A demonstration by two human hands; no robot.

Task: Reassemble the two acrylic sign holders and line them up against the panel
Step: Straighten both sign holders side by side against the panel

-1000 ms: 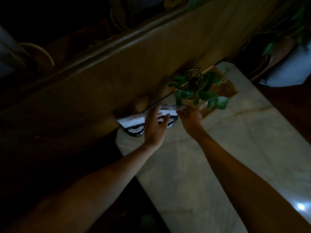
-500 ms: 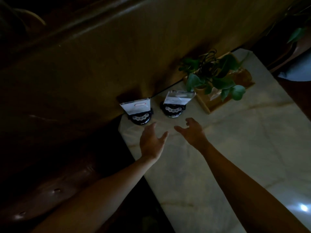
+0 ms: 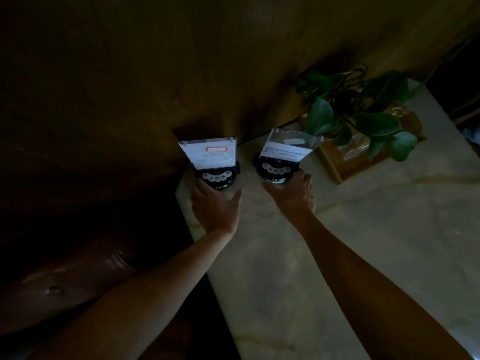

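Note:
Two acrylic sign holders stand side by side on a pale marble table (image 3: 350,255), each a clear plate with a white card on a round black base. The left sign holder (image 3: 211,154) is at the table's corner, close to the brown wooden panel (image 3: 181,74). The right sign holder (image 3: 284,149) leans a little to the right. My left hand (image 3: 215,206) cups the front of the left base between thumb and fingers. At the right base, my right hand (image 3: 292,196) has its thumb on one side and its fingers on the other.
A potted green plant (image 3: 363,113) in a wooden box (image 3: 335,165) stands just right of the right holder, its leaves overhanging the plate. A dark brown leather seat (image 3: 65,281) lies below the table's left edge. The scene is dim.
Both hands, which hovered open in front of the holders half a second ago, have moved forward and closed around the two bases. A second ago both were on the right holder's plate.

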